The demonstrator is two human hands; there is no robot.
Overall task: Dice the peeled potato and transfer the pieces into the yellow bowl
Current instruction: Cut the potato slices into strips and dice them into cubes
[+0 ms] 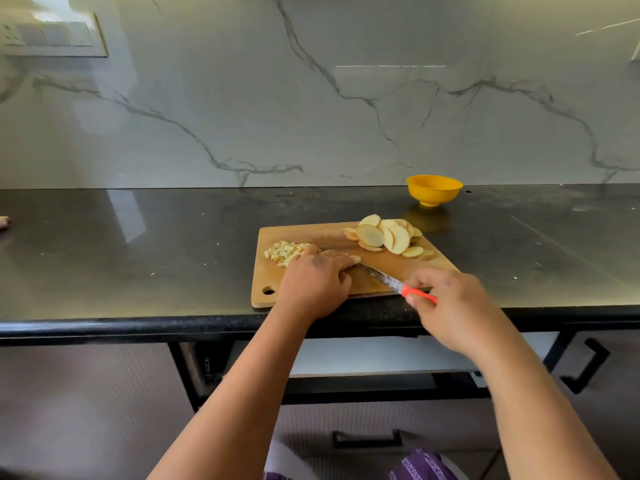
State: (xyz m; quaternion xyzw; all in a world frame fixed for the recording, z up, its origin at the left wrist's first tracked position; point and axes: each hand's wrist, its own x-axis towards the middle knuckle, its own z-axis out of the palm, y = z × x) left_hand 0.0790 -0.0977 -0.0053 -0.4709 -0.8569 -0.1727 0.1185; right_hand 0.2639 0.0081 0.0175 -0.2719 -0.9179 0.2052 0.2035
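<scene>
overhead, yellow bowl (434,189) at one o'clock looks empty. right hand (450,306) grips knife (388,280), blade pointing ten o'clock; left hand (313,278) pins potato (355,259) on board (332,237).

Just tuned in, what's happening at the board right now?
A person is dicing potato on the wooden cutting board. The left hand holds potato down; the right hand grips the red-handled knife. Diced pieces lie at the board's left, uncut slices at its right. The yellow bowl stands behind.
</scene>
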